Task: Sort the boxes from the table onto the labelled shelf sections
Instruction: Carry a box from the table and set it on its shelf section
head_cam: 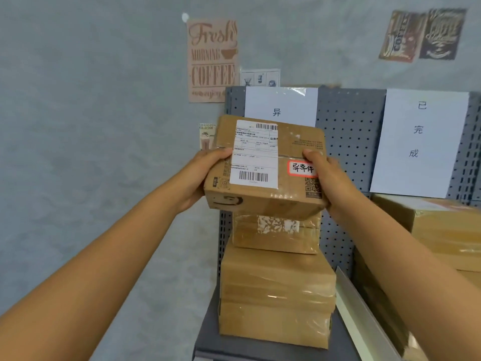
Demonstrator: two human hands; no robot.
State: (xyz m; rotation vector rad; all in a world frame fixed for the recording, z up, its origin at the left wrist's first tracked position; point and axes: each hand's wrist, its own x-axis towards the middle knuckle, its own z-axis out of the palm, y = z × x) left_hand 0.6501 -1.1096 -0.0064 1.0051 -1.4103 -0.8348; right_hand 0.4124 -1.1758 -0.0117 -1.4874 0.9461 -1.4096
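Head view: held up at chest height before a grey pegboard shelf [348,131], a taped cardboard box [265,168].
Left hand [200,175]: clamped on the box's left edge, thumb laid over the top face beside the white shipping label [253,155], remaining fingers hidden beneath.
Right hand [330,181]: clamped on the box's right edge, thumb pressed on top just above a red-bordered sticker [302,169] with handwritten characters, other fingers out of sight under the box.
Box position: in the air, tilted slightly toward the camera, directly over the stack [276,282] in the left shelf section; whether touching the stack's top carton, impossible to tell.
Stack: three tape-wrapped cartons, smallest on top, larger two below, standing on the shelf board against the pegboard.
Left sign [281,105]: white sheet on the pegboard behind the box, one printed character showing, the lower part hidden by the box.
Right sign [419,142]: white sheet with three printed characters in a column, above the right section.
Right section: more cartons [447,230] piled under that sign, blurred at the frame edge.
Divider [364,316]: pale strip slanting between the two sections.
Wall: grey, with a coffee poster [212,61] left of the shelf top and two dark plaques [421,35] at upper right.
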